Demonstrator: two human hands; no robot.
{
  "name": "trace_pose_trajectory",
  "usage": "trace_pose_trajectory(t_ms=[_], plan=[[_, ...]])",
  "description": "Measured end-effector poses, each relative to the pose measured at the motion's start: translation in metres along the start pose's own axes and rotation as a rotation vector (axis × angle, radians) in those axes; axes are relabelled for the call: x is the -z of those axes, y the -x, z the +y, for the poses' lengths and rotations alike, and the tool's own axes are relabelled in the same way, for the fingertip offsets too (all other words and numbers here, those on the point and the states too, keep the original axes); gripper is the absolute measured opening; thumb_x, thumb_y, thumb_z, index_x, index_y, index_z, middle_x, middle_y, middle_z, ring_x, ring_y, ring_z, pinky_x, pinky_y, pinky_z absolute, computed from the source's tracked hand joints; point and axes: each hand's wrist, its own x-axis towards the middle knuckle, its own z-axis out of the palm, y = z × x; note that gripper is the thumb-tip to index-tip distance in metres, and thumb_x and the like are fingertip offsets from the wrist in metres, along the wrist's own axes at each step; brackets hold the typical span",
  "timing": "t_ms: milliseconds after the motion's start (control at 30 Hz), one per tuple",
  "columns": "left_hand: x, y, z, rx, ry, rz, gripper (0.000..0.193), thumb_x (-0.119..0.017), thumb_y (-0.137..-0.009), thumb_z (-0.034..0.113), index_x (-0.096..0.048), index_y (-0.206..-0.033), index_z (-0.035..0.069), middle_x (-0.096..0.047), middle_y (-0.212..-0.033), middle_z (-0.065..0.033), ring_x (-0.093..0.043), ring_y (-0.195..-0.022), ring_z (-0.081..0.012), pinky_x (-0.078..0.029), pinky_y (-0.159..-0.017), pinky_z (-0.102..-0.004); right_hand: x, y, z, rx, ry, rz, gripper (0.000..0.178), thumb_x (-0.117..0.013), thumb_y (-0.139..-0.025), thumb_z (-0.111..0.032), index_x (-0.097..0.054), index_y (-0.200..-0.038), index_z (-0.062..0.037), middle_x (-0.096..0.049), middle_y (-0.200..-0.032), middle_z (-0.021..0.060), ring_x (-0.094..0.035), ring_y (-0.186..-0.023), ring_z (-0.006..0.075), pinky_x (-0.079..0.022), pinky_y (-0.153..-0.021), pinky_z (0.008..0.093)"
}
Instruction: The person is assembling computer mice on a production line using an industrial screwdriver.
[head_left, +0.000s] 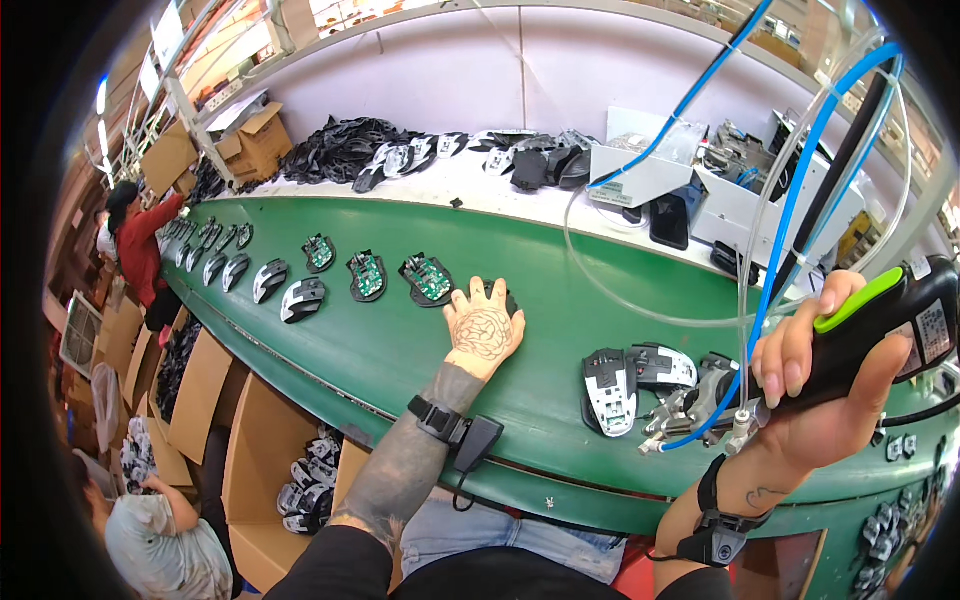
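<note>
My left hand (pixel 483 330) lies over a dark computer mouse part (pixel 514 299) on the green belt, its fingers curled down on it. Most of that part is hidden beneath the palm. Just left of it sits an open mouse half with a green circuit board (pixel 427 279). My right hand (pixel 815 385) is raised at the right, wrapped round a black electric screwdriver (pixel 910 325) with a bright green strip. A metal fitting with blue and clear air tubes (pixel 735 425) hangs below its tip. Near this fitting lie white-and-black mouse shells (pixel 609 390).
More mouse halves and shells (pixel 303 299) line the green belt (pixel 540 375) toward the far left. Black parts (pixel 350 148) are heaped on the back shelf beside a machine (pixel 645 165). A blue hose (pixel 800 205) hangs at right. Cartons (pixel 262 455) and co-workers (pixel 160 535) are at left.
</note>
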Motion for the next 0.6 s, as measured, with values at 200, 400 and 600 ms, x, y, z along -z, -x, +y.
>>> trace_pose_trajectory(t_ms=[200, 400, 600], plan=[[-0.008, 0.006, -0.009, -0.085, 0.195, 0.062, 0.056, -0.062, -0.073, 0.03, -0.045, -0.121, 0.008, -0.041, -0.121, -0.0195, -0.049, -0.097, -0.0394, -0.048, -0.077, -0.0459, 0.002, -0.003, 0.007, 0.034, 0.055, 0.038, 0.057, -0.049, -0.085, -0.056, -0.038, -0.094, -0.0003, -0.044, -0.058, 0.0035, -0.044, -0.043, 0.0105, -0.036, -0.041, 0.0212], [-0.005, 0.009, -0.003, -0.092, 0.285, 0.051, 0.056, -0.063, -0.072, 0.029, -0.048, -0.122, 0.01, -0.042, -0.126, -0.0203, -0.048, -0.109, -0.0367, -0.043, -0.09, -0.0433, 0.0, -0.007, 0.012, 0.034, 0.14, 0.02, 0.053, -0.046, -0.087, -0.055, -0.038, -0.094, -0.0037, -0.043, -0.054, 0.0001, -0.044, -0.041, 0.0092, -0.034, -0.042, 0.0196], [0.003, 0.008, -0.006, -0.117, 0.313, -0.024, 0.056, -0.062, -0.072, 0.03, -0.05, -0.122, 0.008, -0.041, -0.13, -0.0215, -0.046, -0.114, -0.0369, -0.04, -0.095, -0.0418, -0.005, -0.006, 0.018, 0.033, 0.161, 0.035, 0.053, -0.045, -0.087, -0.056, -0.038, -0.095, -0.0039, -0.043, -0.054, -0.0004, -0.043, -0.042, 0.0091, -0.034, -0.043, 0.0194]])
